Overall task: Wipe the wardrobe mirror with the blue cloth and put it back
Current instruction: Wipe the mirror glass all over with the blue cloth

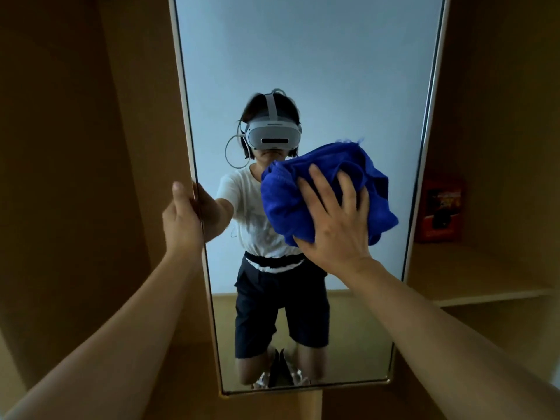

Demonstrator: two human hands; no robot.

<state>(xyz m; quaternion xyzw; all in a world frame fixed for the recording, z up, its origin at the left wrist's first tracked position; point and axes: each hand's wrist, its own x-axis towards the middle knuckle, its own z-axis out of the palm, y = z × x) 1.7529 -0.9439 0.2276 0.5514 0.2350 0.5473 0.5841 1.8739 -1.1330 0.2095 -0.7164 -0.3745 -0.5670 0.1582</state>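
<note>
A tall wardrobe mirror (318, 56) with a pale frame fills the middle of the view and reflects me. My right hand (336, 219) presses a bunched blue cloth (330, 165) flat against the glass at about chest height, fingers spread over the cloth. My left hand (181, 213) grips the mirror's left edge, thumb in front and fingers wrapped behind the frame.
Brown wooden wardrobe panels (75, 147) stand on both sides of the mirror. At the right a wooden shelf (485, 286) carries a red and orange box (441, 210). The mirror's lower edge (303, 388) hangs above the wardrobe floor.
</note>
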